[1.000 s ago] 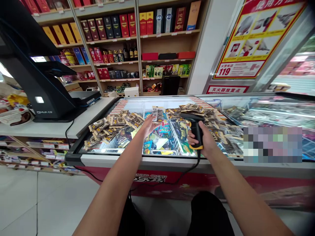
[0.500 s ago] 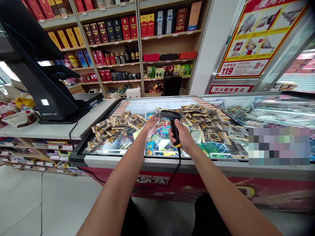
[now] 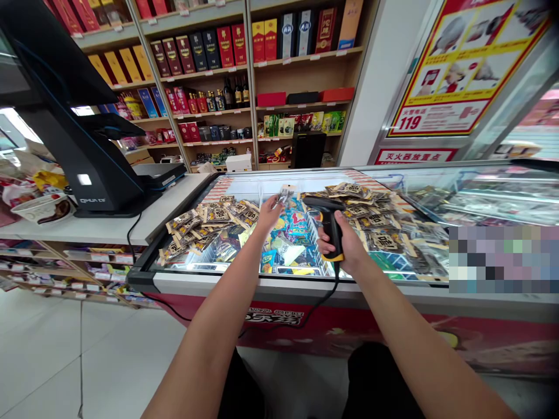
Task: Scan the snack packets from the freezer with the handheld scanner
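My right hand [image 3: 345, 240] is wrapped round the grip of a black and yellow barcode scanner [image 3: 331, 224], its head pointing left above the glass freezer top. In my left hand [image 3: 269, 215], a small snack packet [image 3: 286, 195] is pinched, its clear and printed side partly showing past the fingers. A pile of similar snack packets [image 3: 216, 214] lies on the glass to the left. Another packet pile [image 3: 382, 240] spreads to the right, behind and beside the scanner. Between my hands, colourful bags [image 3: 297, 227] show through the glass.
A dark checkout terminal [image 3: 91, 157] stands on the white counter [image 3: 152, 218] at left. The scanner's cord [image 3: 321, 298] hangs down the freezer's front [image 3: 209, 285]. Shelves [image 3: 209, 74] of boxes and bottles rise behind; a sign [image 3: 469, 73] hangs at right.
The scanner in my right hand has moved right, away from my left hand. My left hand, still holding the packet, has shifted slightly up and away from the scanner.
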`<state>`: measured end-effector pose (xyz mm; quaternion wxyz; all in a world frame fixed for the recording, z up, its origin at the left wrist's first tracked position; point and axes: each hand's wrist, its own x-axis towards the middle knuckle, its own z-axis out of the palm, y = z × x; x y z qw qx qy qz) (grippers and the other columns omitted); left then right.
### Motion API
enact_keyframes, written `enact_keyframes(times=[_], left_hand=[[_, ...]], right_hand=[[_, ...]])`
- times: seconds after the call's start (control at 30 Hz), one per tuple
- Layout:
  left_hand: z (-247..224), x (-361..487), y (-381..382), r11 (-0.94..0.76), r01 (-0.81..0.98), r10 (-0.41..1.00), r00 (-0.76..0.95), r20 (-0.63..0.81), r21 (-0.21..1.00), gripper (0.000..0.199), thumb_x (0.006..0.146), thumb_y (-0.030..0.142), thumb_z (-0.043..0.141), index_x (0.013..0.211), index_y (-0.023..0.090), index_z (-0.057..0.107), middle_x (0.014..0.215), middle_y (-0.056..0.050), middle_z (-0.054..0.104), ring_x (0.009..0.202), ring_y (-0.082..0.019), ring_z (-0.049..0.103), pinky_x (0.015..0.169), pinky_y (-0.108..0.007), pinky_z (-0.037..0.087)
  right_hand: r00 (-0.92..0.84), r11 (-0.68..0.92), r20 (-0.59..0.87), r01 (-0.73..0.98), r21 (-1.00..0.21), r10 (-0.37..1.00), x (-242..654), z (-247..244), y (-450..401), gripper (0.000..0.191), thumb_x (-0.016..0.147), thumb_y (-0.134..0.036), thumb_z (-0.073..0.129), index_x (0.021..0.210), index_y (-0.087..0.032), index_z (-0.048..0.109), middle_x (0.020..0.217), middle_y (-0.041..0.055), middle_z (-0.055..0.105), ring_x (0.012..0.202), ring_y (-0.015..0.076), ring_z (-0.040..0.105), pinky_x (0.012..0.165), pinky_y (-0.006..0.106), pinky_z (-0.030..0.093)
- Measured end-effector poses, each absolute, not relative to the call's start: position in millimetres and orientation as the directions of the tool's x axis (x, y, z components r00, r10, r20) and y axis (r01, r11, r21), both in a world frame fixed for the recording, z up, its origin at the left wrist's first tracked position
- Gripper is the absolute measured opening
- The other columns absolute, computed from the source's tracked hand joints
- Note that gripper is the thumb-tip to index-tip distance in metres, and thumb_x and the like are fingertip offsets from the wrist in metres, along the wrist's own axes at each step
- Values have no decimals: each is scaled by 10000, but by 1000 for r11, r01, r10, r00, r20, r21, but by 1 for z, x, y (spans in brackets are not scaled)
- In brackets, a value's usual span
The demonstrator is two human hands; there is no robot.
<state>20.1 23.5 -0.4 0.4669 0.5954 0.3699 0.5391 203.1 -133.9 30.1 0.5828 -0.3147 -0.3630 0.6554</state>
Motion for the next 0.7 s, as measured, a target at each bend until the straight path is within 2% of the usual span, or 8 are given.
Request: enact_keyframes(times=[0.07,0.13,0.2,0.27,0.37,0.47,0.6,0.7], left_hand=[[9,9,22,-486,211,874,96,476,848,391,956,189,533,1313,211,693,1314,-104,701,1291,-280,622,1168,-465,477],[15,-4,22,-555,486,804,102,586,675,438,925,149,507,1319,206,690,1358,-126,669,1345,-278,567,1205,-463,425],[16,-16,22,-488,694,795,103,598,530,460,892,131,510,1311,193,692,1401,-157,629,1402,-297,503,1222,-492,385],[14,-24,23,-369,813,832,73,550,450,440,867,143,545,1277,166,702,1432,-190,603,1462,-331,438,1245,-536,326],[9,-28,25,-226,878,882,1,471,422,426,838,194,618,1251,134,707,1505,-229,557,1553,-385,324,1278,-613,198],[6,-25,25,-150,915,892,-38,450,374,451,860,256,614,1290,150,698,1615,-212,469,1604,-397,242,1291,-652,106],[6,-20,22,-108,959,880,-30,474,261,478,902,285,557,1338,143,693,1660,-193,423,1623,-373,221,1329,-589,81],[7,-16,18,-141,964,875,15,484,224,467,907,292,553,1327,158,708,1658,-179,428,1622,-370,227,1336,-573,99]], right_hand=[[-113,-92,-35,-555,-827,993,216,21,-136,486,848,-676,765,930,-229,592,598,-52,472,381,69,334,353,208,359],[-97,-127,-88,-570,-812,991,225,12,-139,480,842,-664,774,928,-231,585,595,-54,468,378,70,325,350,207,356],[-92,-155,-124,-588,-794,988,228,7,-141,462,853,-644,770,931,-230,580,595,-56,465,381,67,332,356,196,357],[-92,-172,-146,-605,-777,985,228,6,-144,434,881,-618,750,943,-223,582,594,-58,461,384,61,335,363,181,353],[-83,-186,-173,-622,-760,982,225,8,-145,409,922,-596,710,959,-206,592,595,-55,465,383,55,336,364,172,347],[-81,-183,-172,-640,-746,982,224,9,-145,404,946,-592,681,980,-197,602,594,-52,468,384,56,340,365,172,350],[-88,-157,-133,-676,-720,987,228,8,-146,396,950,-579,685,1013,-195,611,593,-53,475,389,59,345,370,172,367],[-87,-109,-66,-735,-670,994,245,10,-152,388,947,-556,697,1030,-187,612,601,-57,476,382,54,340,378,180,399]])
